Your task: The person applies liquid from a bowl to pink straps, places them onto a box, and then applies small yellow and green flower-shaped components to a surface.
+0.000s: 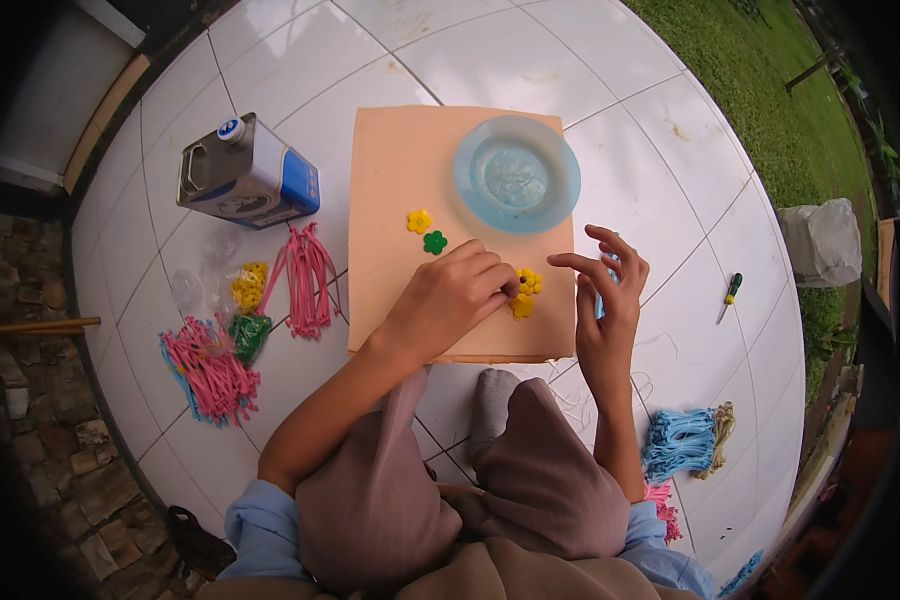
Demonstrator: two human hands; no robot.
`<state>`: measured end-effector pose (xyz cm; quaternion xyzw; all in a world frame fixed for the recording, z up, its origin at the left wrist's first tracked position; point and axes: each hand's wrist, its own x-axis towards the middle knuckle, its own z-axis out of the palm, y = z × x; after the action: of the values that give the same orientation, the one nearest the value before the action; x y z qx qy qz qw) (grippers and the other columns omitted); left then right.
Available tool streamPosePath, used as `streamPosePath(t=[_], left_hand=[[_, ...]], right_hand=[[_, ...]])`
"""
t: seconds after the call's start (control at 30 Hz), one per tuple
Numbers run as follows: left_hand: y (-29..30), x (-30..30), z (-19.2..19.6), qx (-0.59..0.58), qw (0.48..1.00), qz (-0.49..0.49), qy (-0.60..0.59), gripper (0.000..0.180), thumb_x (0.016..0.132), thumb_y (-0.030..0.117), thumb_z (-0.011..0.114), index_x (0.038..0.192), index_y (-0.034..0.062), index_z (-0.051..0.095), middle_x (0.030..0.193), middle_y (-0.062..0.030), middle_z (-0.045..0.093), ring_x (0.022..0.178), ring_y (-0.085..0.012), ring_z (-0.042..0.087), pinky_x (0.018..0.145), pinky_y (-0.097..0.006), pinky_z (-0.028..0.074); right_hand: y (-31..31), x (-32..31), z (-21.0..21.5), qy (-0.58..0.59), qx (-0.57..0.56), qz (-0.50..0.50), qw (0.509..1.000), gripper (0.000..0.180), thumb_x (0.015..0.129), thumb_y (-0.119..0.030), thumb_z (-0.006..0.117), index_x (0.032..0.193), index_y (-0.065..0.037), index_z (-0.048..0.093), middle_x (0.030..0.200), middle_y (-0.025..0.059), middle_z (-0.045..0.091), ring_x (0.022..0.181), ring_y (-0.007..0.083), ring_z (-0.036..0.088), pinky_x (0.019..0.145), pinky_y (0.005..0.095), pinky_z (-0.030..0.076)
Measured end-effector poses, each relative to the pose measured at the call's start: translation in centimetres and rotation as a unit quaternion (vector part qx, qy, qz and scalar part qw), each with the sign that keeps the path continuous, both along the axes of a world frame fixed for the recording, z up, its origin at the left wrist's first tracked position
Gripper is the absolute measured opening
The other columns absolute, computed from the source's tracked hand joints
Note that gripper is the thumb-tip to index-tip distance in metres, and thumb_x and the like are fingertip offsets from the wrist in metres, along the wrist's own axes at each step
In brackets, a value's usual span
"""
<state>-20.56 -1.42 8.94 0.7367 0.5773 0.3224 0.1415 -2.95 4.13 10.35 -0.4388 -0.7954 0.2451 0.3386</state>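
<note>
My left hand point(458, 292) is over the front of a peach-coloured board, its fingertips pinched at a small yellow flower-shaped piece point(522, 306). Right beside it is another yellow flower point(530, 281) with a dark centre. My right hand point(615, 290) hovers at the board's right edge, fingers apart and partly curled. Something light blue point(599, 300) shows between its thumb and fingers; I cannot tell whether it is held or lies behind. Farther up the board lie a loose yellow flower point(419, 221) and a green flower point(435, 242).
On the board point(395, 150) stands a translucent blue bowl point(473, 190). Left on the tiles are a metal can point(255, 180), pink strips point(308, 285), a pink bundle point(215, 370), and bags of yellow point(249, 288) and green pieces point(249, 335). Right are a screwdriver point(733, 292) and blue bundles point(680, 443).
</note>
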Motion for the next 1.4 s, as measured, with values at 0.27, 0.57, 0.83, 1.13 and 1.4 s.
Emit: streamPosePath(t=[0.27,0.57,0.83,1.13,1.4], left_hand=[[-0.3,-1.0,0.2,0.212,0.976,-0.030,0.049,0.018,0.064,0.005,0.070,0.081,0.0060,0.066,0.078,-0.0016,0.063,0.070,-0.0173,0.059,0.056,-0.027,0.049],[-0.4,-1.2,0.5,0.248,0.965,-0.018,0.078,0.020,0.062,0.006,0.067,0.082,0.0076,0.068,0.079,-0.0003,0.063,0.070,-0.0147,0.059,0.056,-0.026,0.049],[-0.6,-1.5,0.2,0.241,0.966,-0.026,0.091,0.019,0.062,0.008,0.065,0.081,0.0077,0.068,0.080,0.0001,0.063,0.069,-0.0151,0.058,0.057,-0.026,0.049],[-1.3,-1.6,-0.6,0.172,0.977,-0.070,0.105,0.017,0.062,0.008,0.062,0.078,0.0072,0.065,0.079,0.0002,0.061,0.073,-0.0162,0.057,0.059,-0.027,0.049],[-1.3,-1.1,-0.8,0.090,0.987,-0.109,0.073,0.011,0.070,0.008,0.066,0.080,0.0072,0.063,0.076,0.0009,0.060,0.073,-0.0151,0.055,0.060,-0.027,0.047]], right_hand=[[-0.7,-0.1,1.4,-0.069,0.084,0.047,0.993,0.042,0.064,0.011,0.054,0.089,-0.018,0.070,0.124,0.0083,0.047,0.109,0.0310,0.039,0.093,0.0399,0.034],[-1.0,-0.7,1.3,-0.095,0.121,0.064,0.986,0.036,0.065,0.008,0.060,0.086,-0.018,0.072,0.124,0.0064,0.048,0.109,0.0318,0.038,0.091,0.0398,0.037],[-0.8,0.0,1.2,-0.068,0.071,0.039,0.994,0.027,0.070,0.007,0.060,0.090,-0.010,0.064,0.115,0.0082,0.051,0.104,0.0307,0.042,0.088,0.0394,0.038],[-2.5,0.0,-2.2,-0.039,-0.053,0.095,0.993,0.040,0.068,0.001,0.068,0.103,-0.002,0.049,0.098,0.0104,0.054,0.094,0.0288,0.048,0.081,0.0376,0.042],[-1.1,0.9,-1.5,0.090,-0.230,0.026,0.969,0.036,0.074,0.007,0.063,0.099,-0.002,0.039,0.078,0.0072,0.055,0.074,0.0159,0.058,0.071,0.0279,0.048]])
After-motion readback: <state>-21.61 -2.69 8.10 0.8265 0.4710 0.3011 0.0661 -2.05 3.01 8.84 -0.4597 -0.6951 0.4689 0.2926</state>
